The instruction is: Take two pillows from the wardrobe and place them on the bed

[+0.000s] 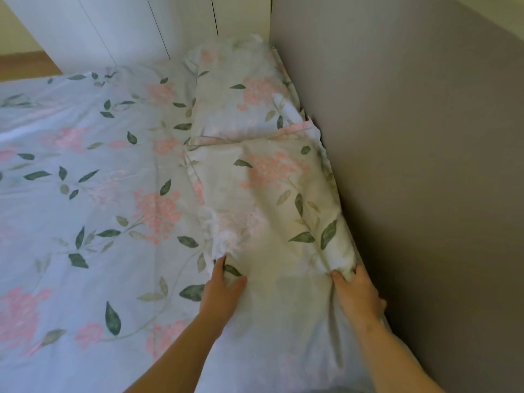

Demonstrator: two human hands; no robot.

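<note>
A: The bed [85,171] fills the left and middle of the frame, the grey headboard [411,151] the right, the white wardrobe [127,26] the upper left.

B: And the pillows?

A: Both lie on the bed along the headboard: the far pillow [241,95] at upper centre, the near pillow [272,199] touching it just below.

B: The hands?

A: The left hand [222,293] pinches the near pillow's lower left corner; the right hand [358,293] has its grip closed on the lower right corner.

B: Then I'd pull both corners evenly, square it to the headboard, and smooth the bunched cover.
</note>
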